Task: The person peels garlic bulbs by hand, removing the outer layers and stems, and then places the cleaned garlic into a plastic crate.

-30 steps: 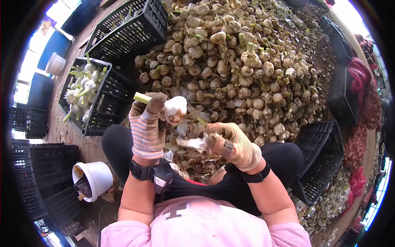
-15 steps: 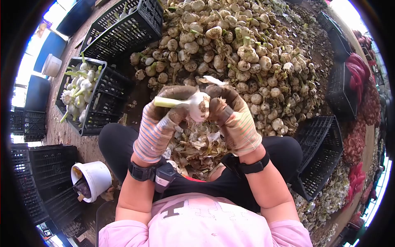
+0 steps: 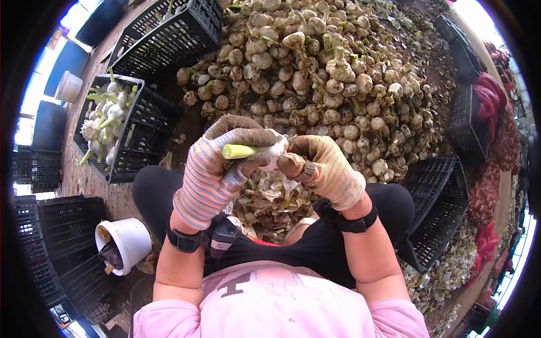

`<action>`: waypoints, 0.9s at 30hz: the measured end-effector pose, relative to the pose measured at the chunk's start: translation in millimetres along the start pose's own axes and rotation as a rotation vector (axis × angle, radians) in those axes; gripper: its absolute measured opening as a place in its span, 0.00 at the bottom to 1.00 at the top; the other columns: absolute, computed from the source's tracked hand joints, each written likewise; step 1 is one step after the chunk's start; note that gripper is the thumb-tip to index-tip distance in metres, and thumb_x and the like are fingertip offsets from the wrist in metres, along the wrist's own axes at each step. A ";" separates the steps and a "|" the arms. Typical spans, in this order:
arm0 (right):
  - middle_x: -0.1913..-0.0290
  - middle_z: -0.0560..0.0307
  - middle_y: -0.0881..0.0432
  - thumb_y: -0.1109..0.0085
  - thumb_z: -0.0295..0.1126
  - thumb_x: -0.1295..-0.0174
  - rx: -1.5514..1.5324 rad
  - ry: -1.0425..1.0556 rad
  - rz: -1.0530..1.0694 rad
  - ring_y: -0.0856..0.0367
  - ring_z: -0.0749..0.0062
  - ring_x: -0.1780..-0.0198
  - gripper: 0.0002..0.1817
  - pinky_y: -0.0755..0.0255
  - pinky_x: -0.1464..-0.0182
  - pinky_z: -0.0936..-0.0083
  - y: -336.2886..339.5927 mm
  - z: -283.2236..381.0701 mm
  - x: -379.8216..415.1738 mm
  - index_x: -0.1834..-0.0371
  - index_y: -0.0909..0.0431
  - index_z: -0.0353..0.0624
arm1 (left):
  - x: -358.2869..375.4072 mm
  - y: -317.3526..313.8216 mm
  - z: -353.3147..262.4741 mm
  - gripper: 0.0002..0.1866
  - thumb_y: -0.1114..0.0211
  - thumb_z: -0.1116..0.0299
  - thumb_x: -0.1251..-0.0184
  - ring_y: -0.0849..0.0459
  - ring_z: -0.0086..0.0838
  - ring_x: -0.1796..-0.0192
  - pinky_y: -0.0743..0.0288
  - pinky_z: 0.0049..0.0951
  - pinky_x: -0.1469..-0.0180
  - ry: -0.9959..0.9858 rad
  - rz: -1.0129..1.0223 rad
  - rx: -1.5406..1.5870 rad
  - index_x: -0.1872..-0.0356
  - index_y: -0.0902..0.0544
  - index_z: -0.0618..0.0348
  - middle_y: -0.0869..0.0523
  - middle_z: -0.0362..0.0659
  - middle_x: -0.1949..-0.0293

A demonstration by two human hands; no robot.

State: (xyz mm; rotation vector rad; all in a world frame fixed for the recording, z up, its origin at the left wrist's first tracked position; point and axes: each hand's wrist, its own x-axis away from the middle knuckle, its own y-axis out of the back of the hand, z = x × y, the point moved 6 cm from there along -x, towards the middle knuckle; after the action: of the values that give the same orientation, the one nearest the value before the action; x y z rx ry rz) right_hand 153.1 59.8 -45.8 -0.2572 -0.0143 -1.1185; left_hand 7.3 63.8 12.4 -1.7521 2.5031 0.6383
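A garlic bulb [image 3: 276,150] with a cut green stem is held in front of my chest, its stem pointing left. My left hand [image 3: 224,156], in a striped, soiled glove, is closed around the bulb and the base of the stem. The gloved fingers of my right hand [image 3: 324,169] are closed against the bulb's right side; brown tape wraps the thumb. Fingers hide part of the bulb. Beneath both hands lies a heap of peeled garlic skins [image 3: 273,197], between my legs.
A large pile of dirty garlic bulbs [image 3: 338,84] lies ahead. At left, a black crate [image 3: 147,132] holds cleaned garlic, with another crate [image 3: 174,42] behind it. A white bucket [image 3: 132,242] stands lower left. Another black crate [image 3: 434,214] tilts at my right knee.
The loose flap of skin above my right fingers is no longer visible. Both hands have turned, so the stem's cut end faces me more and the right thumb lies across the bulb's side.
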 end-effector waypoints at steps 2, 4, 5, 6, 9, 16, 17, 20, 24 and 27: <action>0.68 0.66 0.20 0.33 0.38 0.45 -0.091 -0.015 0.042 0.29 0.90 0.66 0.18 0.32 0.65 0.87 -2.0 -1.5 0.6 0.60 0.20 0.33 | 1.8 3.5 3.6 0.14 0.32 0.65 0.43 0.20 0.28 0.58 0.27 0.26 0.54 0.009 -0.013 0.099 0.60 0.17 0.63 0.20 0.43 0.60; 0.67 0.65 0.20 0.36 0.37 0.42 -0.149 -0.002 0.101 0.27 0.88 0.66 0.16 0.31 0.64 0.87 -3.9 -1.1 1.4 0.59 0.20 0.33 | 2.6 5.7 7.5 0.14 0.32 0.65 0.42 0.20 0.28 0.58 0.27 0.26 0.54 0.013 -0.005 0.144 0.60 0.18 0.63 0.20 0.43 0.60; 0.67 0.65 0.20 0.36 0.37 0.42 -0.149 -0.002 0.103 0.27 0.88 0.66 0.16 0.31 0.64 0.87 -2.6 -3.3 2.0 0.59 0.20 0.33 | 3.7 5.9 9.7 0.14 0.32 0.64 0.42 0.20 0.28 0.57 0.27 0.26 0.54 0.017 0.004 0.191 0.60 0.18 0.63 0.20 0.43 0.60; 0.67 0.65 0.19 0.37 0.36 0.41 -0.226 -0.002 0.148 0.26 0.87 0.66 0.15 0.30 0.64 0.87 -3.4 -6.1 2.7 0.60 0.21 0.34 | 5.7 6.0 12.5 0.14 0.32 0.64 0.42 0.20 0.28 0.57 0.27 0.26 0.54 0.016 0.002 0.190 0.60 0.18 0.63 0.20 0.43 0.60; 0.68 0.64 0.19 0.39 0.35 0.40 -0.340 0.007 0.161 0.24 0.86 0.66 0.12 0.29 0.64 0.86 -6.2 -6.3 5.1 0.62 0.20 0.35 | 13.3 1.8 28.0 0.16 0.32 0.63 0.41 0.20 0.27 0.56 0.27 0.25 0.54 0.133 -0.030 0.552 0.58 0.19 0.64 0.19 0.43 0.59; 0.71 0.64 0.19 0.34 0.41 0.44 -0.197 0.040 -0.001 0.24 0.86 0.69 0.17 0.29 0.65 0.86 -2.9 2.7 0.5 0.66 0.19 0.35 | 10.1 1.1 17.9 0.15 0.34 0.63 0.39 0.20 0.26 0.57 0.27 0.25 0.53 0.084 0.006 0.346 0.58 0.19 0.64 0.19 0.43 0.58; 0.70 0.64 0.18 0.33 0.42 0.45 -0.035 0.028 -0.039 0.24 0.87 0.68 0.18 0.29 0.66 0.86 -0.2 0.9 -0.1 0.65 0.19 0.35 | 9.9 0.9 19.2 0.15 0.34 0.63 0.39 0.20 0.26 0.57 0.27 0.25 0.53 0.086 0.009 0.348 0.58 0.19 0.64 0.19 0.43 0.58; 0.71 0.64 0.19 0.34 0.42 0.44 -0.141 0.005 -0.014 0.26 0.88 0.68 0.18 0.30 0.67 0.86 -3.5 1.8 1.6 0.64 0.19 0.34 | 10.0 2.8 22.6 0.15 0.33 0.63 0.40 0.21 0.26 0.56 0.28 0.26 0.52 0.030 -0.008 0.315 0.59 0.18 0.64 0.19 0.43 0.58; 0.73 0.65 0.20 0.35 0.43 0.44 -0.094 -0.034 -0.095 0.27 0.88 0.70 0.19 0.30 0.68 0.86 4.5 -5.2 5.5 0.65 0.19 0.34 | 18.8 -3.6 38.4 0.16 0.33 0.62 0.40 0.21 0.27 0.55 0.28 0.27 0.51 0.141 -0.069 0.533 0.58 0.19 0.64 0.19 0.43 0.58; 0.73 0.65 0.21 0.35 0.44 0.44 -0.184 0.022 0.063 0.27 0.88 0.71 0.20 0.30 0.68 0.85 10.0 -15.2 1.8 0.66 0.20 0.34 | 24.0 -2.0 50.4 0.17 0.34 0.60 0.39 0.20 0.28 0.54 0.26 0.27 0.52 0.217 -0.174 0.829 0.57 0.21 0.63 0.19 0.44 0.57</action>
State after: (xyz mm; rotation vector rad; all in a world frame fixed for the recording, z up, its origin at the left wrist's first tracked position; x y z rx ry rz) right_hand 161.0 59.0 -62.3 -0.4064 0.1161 -1.0613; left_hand -10.4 58.8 -40.3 -1.6885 2.1693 -0.5584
